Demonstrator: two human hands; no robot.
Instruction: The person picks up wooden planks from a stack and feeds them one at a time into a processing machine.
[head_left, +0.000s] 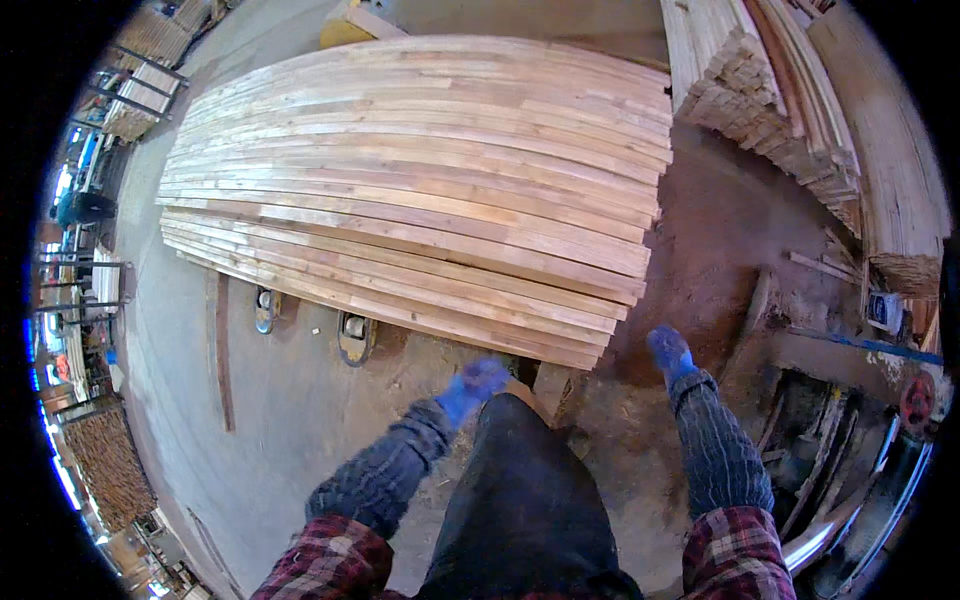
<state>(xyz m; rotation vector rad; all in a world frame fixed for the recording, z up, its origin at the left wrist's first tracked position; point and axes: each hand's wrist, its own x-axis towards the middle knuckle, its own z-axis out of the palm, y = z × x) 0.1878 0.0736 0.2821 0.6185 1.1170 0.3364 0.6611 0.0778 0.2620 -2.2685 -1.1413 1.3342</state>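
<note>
A broad stack of long pale wooden boards (420,170) lies in front of me, its right ends stepped and uneven. My left hand (474,388), in a blue glove, is just short of the stack's near edge, beside my dark-clad leg. Its fingers are smeared and I cannot tell what they hold, if anything. My right hand (668,350), gloved in blue as well, hovers to the right of the board ends, apart from them. Its fingers are too blurred to read. Grey knit sleeves (720,440) cover both forearms below the plaid cuffs.
Wheels or rollers (354,338) show under the stack's near side. A long wooden strip (221,350) lies on the floor at left. More lumber (750,90) is piled at the far right. Machinery with a red wheel (916,402) stands at my right; racks line the far left.
</note>
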